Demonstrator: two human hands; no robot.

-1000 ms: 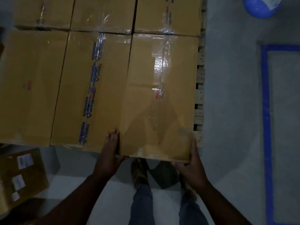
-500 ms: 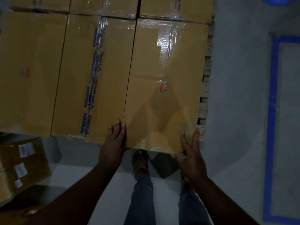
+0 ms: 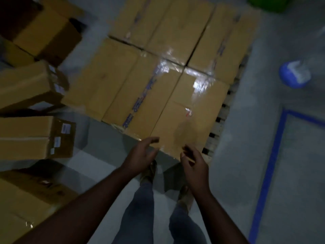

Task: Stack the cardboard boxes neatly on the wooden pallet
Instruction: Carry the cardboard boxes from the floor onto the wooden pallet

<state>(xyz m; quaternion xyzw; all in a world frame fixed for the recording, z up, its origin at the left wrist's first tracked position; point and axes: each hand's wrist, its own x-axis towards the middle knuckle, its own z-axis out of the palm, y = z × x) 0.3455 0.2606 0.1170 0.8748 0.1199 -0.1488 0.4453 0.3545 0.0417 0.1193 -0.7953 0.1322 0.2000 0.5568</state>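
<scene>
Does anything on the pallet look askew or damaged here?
Nothing stands out. The boxes lie flush in two rows on the wooden pallet, tops level, tape intact. Both hands, left and right, hang free of the stack. The picture is dim and blurred.

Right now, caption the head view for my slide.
Both hands, left hand and right hand, hover empty at the nearest cardboard box on the wooden pallet.
</scene>
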